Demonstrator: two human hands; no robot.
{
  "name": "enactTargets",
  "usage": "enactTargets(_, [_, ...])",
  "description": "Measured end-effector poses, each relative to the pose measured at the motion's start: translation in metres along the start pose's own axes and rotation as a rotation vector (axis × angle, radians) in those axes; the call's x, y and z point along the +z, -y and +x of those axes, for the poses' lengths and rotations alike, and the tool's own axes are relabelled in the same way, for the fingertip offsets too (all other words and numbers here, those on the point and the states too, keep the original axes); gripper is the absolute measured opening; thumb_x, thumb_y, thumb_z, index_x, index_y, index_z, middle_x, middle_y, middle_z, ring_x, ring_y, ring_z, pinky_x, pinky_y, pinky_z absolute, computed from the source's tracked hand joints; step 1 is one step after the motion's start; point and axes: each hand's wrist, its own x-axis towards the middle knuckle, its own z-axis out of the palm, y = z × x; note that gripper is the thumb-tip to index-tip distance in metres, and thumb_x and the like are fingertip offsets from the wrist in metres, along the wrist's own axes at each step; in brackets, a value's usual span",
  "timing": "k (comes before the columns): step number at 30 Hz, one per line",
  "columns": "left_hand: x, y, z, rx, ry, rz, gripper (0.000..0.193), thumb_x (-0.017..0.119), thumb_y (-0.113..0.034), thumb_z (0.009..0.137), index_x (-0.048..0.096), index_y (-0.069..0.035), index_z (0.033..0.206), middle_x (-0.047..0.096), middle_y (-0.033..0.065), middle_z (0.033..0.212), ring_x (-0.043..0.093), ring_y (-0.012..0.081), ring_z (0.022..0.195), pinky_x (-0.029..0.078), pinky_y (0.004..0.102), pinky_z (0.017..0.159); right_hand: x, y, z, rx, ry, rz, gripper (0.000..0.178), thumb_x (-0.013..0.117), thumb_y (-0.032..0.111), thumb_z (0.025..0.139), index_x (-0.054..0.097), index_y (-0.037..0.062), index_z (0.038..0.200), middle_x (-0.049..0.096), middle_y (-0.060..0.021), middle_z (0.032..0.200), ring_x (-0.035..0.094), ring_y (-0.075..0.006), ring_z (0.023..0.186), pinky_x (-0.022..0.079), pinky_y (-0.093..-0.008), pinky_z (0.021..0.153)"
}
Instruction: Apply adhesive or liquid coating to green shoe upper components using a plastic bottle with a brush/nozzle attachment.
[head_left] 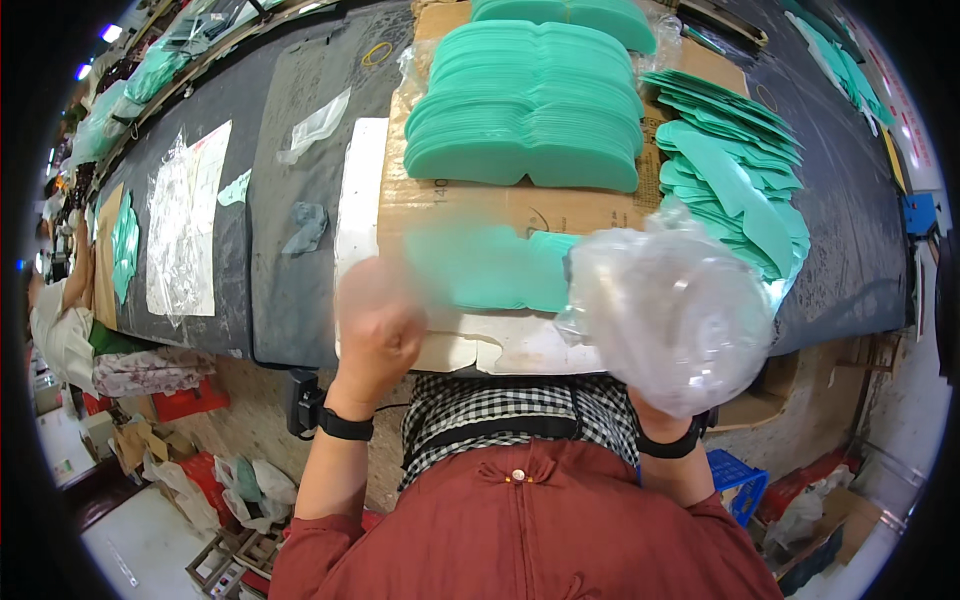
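Observation:
My left hand is closed and smeared by motion above the white board at the table's near edge. Beside its fingers a thin green cut piece is blurred at its left end, and the hand appears to grip it there. Crumpled clear plastic bagging bulges in front of my right hand; its fingers are hidden, but it seems to hold the bagging. The green piece's right end reaches the bagging. Just beyond, large stacks of green wavy-edged pieces stand on a flattened cardboard sheet.
A looser, fanned pile of green pieces lies to the right. On the dark table at left are plastic scraps, a yellow rubber band and a plastic-covered white sheet. A blue crate stands below right. Another person's arm shows far left.

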Motion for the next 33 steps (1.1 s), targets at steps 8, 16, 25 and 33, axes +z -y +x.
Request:
enactTargets(8, [0.051, 0.013, -0.046, -0.393, -0.203, -0.749, 0.040, 0.070, -0.002, 0.075, 0.072, -0.003, 0.115, 0.067, 0.0202, 0.116, 0.061, 0.0425, 0.108, 0.048, 0.0488, 0.095, 0.098, 0.030, 0.055, -0.283, 0.317, 0.008, 0.048, 0.080, 0.012, 0.079, 0.065, -0.0009, 0.122, 0.070, -0.0188, 0.121, 0.071, -0.0362, 0.105, 0.057, -0.0399, 0.088])
enactTargets(16, [0.014, -0.008, -0.011, -0.152, -0.105, -0.088, 0.037, 0.078, -0.002, 0.073, 0.077, -0.014, 0.109, 0.066, 0.0051, 0.110, 0.059, 0.0290, 0.109, 0.047, 0.0409, 0.094, 0.012, 0.008, 0.018, -0.086, 0.225, -0.099, 0.062, 0.072, 0.039, 0.090, 0.056, 0.0035, 0.139, 0.062, -0.0176, 0.137, 0.055, -0.0380, 0.126, 0.041, -0.0501, 0.105])
enactTargets(25, [0.039, 0.006, -0.094, -0.765, -0.423, -1.306, 0.029, 0.071, -0.007, 0.078, 0.071, -0.003, 0.107, 0.066, 0.0206, 0.117, 0.058, 0.0405, 0.118, 0.044, 0.0517, 0.105, 0.134, 0.034, 0.051, -0.343, 0.324, 0.034, 0.046, 0.084, 0.010, 0.075, 0.066, -0.0031, 0.115, 0.071, -0.0213, 0.117, 0.073, -0.0359, 0.100, 0.059, -0.0408, 0.084])
enactTargets(33, [-0.009, 0.000, -0.082, -0.742, -0.446, -0.710, 0.028, 0.066, 0.002, 0.074, 0.070, -0.003, 0.102, 0.066, 0.0188, 0.114, 0.059, 0.0395, 0.114, 0.044, 0.0508, 0.102, 0.140, 0.050, 0.039, -0.328, 0.370, 0.198, 0.046, 0.086, 0.012, 0.072, 0.066, -0.0013, 0.111, 0.069, -0.0196, 0.123, 0.070, -0.0369, 0.106, 0.057, -0.0415, 0.090])
